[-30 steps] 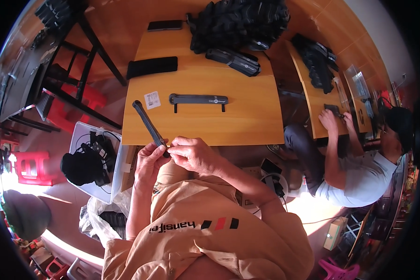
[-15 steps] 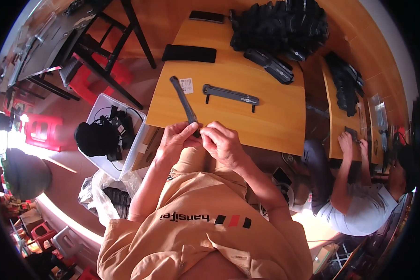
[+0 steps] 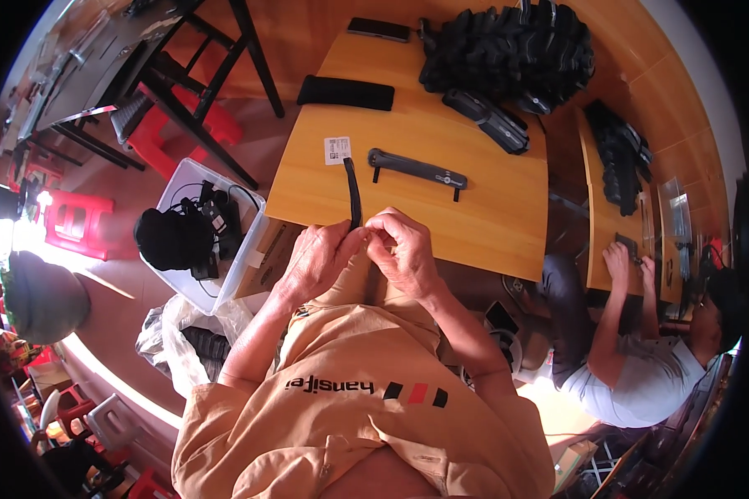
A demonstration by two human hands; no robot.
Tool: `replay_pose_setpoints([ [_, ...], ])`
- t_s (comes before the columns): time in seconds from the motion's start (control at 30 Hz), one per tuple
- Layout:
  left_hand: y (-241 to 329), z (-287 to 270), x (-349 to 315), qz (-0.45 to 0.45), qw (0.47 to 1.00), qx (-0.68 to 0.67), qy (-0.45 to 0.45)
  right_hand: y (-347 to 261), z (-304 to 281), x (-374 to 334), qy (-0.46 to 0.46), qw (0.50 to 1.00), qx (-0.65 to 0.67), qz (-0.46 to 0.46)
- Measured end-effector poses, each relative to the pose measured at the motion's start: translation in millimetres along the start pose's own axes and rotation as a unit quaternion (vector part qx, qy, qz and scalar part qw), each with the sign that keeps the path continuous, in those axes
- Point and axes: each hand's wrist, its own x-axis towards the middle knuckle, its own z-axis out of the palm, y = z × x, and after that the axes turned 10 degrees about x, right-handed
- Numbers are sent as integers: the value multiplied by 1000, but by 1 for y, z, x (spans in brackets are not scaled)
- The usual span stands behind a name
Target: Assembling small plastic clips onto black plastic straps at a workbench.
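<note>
My left hand (image 3: 318, 259) is closed round the near end of a slim dark strip (image 3: 353, 190). The strip points away from me over the table's near edge, its narrow side showing. Against the left fingertips, my right hand (image 3: 403, 251) is closed in a pinch; whatever lies between its fingers is too small to make out. Beyond the hands, a similar dark grey strip (image 3: 418, 169) with two short black prongs lies on the wooden table (image 3: 474, 224). Near the held strip's far tip is a white printed label (image 3: 337, 150).
Farther back lie a black fabric pouch (image 3: 346, 92), a phone-like slab (image 3: 379, 30), a dark folded bundle (image 3: 487, 121) and a pile of black packs (image 3: 508, 54). A clear bin (image 3: 260, 233) of black gear stands left. At right, a co-worker (image 3: 632, 374) handles a small dark piece.
The held strip has turned from its broad face to its narrow side and leans less to the left. Both hands stay together at its near end. The view has shifted slightly.
</note>
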Motion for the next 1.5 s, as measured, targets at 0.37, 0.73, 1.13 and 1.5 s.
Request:
replay_pose_setpoints([
  [0.37,5,-11,-2,75,996,-36,19,-12,-5,6,-5,999,39,34],
  [0.73,16,-7,-2,-22,978,-208,-7,-27,-7,10,-56,997,35,-26],
  [1.13,20,-7,-5,-42,958,-268,-90,-16,-18,5,-6,984,149,103],
  [1.5,-61,-73,-40,-189,698,-656,-217,22,-214,-1,430,835,306,156],
])
